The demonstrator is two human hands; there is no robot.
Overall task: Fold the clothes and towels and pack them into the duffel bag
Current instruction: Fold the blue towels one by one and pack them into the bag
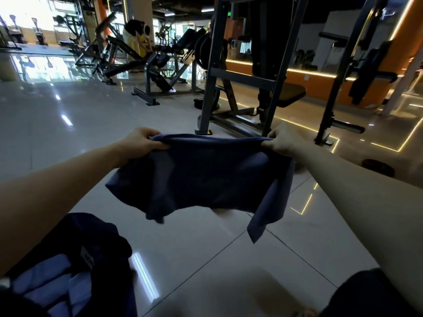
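Note:
A dark blue cloth (201,177) hangs in the air in front of me, stretched between both hands above the tiled floor. My left hand (139,140) pinches its upper left corner, and my right hand (280,139) pinches the upper right corner. The cloth is doubled over, and one loose corner dangles at the lower right. At the lower left stands the dark duffel bag (100,243), open at the top, with light blue fabric (52,284) lying inside it.
A grey steel rack (212,72) and a black bench (290,92) stand just beyond the cloth. More gym machines (158,62) fill the back. A dark weight plate (377,167) lies on the floor at right. Glossy tiles (206,259) spread below my arms.

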